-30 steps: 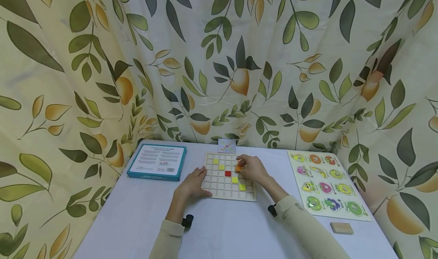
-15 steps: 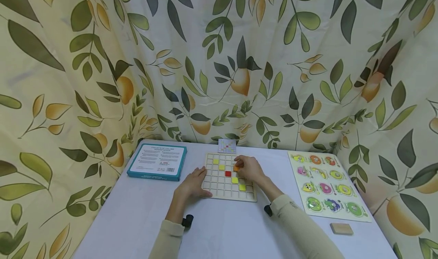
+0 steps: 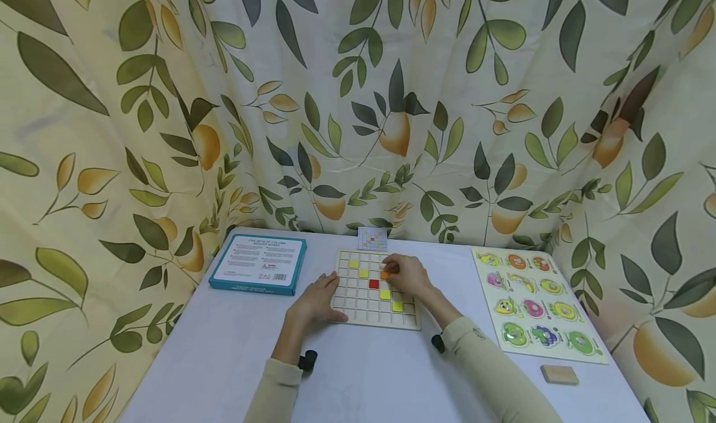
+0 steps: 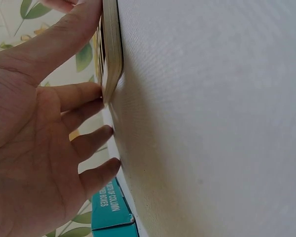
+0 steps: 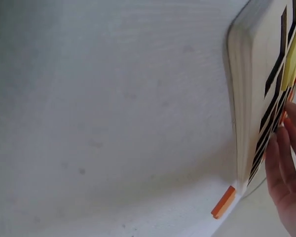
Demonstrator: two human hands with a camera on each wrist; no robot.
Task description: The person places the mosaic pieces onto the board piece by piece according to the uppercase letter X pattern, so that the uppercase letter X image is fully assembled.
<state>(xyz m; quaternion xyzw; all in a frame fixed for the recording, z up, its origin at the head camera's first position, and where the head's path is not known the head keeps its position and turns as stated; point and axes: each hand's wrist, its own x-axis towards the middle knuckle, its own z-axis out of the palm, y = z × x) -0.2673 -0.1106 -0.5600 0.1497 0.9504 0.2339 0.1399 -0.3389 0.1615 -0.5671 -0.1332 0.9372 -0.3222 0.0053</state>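
A pale square grid board (image 3: pixel 350 311) lies on the table, with yellow tiles (image 3: pixel 396 306) and a red tile (image 3: pixel 373 284) in a diagonal line of its cells. My left hand (image 3: pixel 317 300) steadies the board's left side, its fingers spread and thumb at the near left corner; the left wrist view shows fingertips touching the board's edge (image 4: pixel 112 54). Over the board's right part, my right hand (image 3: pixel 410 276) pinches an orange tile (image 3: pixel 385 275) down at a cell beside the red one. The fingers partly hide that tile. Another orange tile (image 5: pixel 223 202) lies on the cloth beside the board.
A small pattern card (image 3: pixel 371 238) stands behind the board. To the left lies a teal-edged box (image 3: pixel 257 263). On the right are a fruit puzzle board (image 3: pixel 531 286) and a small wooden block (image 3: pixel 559 374). A patterned curtain (image 3: pixel 358 181) closes off the back and sides.
My right hand has shifted slightly left with the orange tile, lowering it toward a cell near the red tile. My left hand has stayed put on the board.
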